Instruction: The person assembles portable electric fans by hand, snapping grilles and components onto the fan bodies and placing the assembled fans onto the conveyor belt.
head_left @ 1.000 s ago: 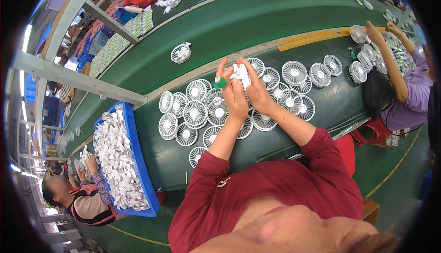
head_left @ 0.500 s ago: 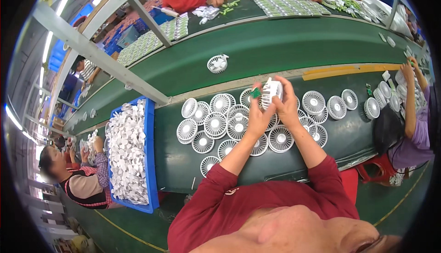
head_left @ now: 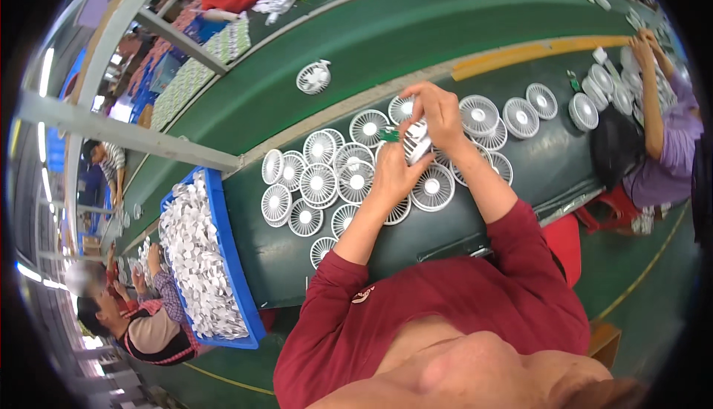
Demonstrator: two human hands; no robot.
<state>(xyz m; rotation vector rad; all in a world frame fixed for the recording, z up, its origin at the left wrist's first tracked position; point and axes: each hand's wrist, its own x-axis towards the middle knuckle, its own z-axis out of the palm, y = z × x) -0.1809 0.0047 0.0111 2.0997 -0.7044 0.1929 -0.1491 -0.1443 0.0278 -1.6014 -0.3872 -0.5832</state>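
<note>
Gripping white slotted part (head_left: 418, 143) with fingers of left hand (head_left: 394, 176) from seven o'clock, right hand (head_left: 443, 121) from one; lying lengthwise roughly eleven-to-five, with green board (head_left: 388, 134) toward nine.

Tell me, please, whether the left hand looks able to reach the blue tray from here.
Probably yes: the low white grilles between the left hand and the blue tray leave room to pass above, though that hand seems busy holding a white slotted part.

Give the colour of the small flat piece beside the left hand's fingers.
Green; the small flat piece shows best in the head view.
</note>
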